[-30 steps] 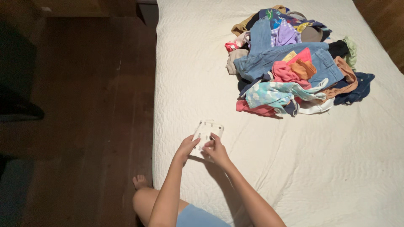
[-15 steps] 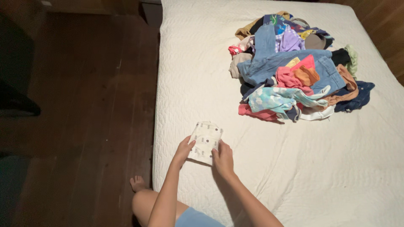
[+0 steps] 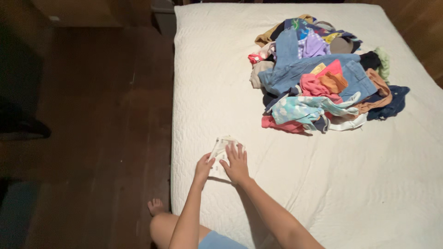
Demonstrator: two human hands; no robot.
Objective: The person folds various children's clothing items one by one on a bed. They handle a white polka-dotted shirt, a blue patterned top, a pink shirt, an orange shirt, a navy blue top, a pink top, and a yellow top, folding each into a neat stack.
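Note:
A small white patterned cloth (image 3: 220, 146), folded, lies near the left edge of a white quilted bed (image 3: 323, 184). My right hand (image 3: 236, 162) rests flat on top of it with fingers spread, covering most of it. My left hand (image 3: 203, 167) touches its left edge with the fingers curled. A mixed pile of clothes (image 3: 323, 74), with blue jeans, pink, orange, purple and light blue pieces, sits farther up the bed, apart from both hands.
Dark wooden floor (image 3: 92, 115) runs along the bed's left side. My bare foot (image 3: 157, 206) and knee show at the bottom by the bed edge. A dark object (image 3: 20, 124) stands at the far left.
My right hand has slid from the cloth's right edge onto its top, pressing it flat. The cloth looks smaller and more folded. The view has shifted slightly.

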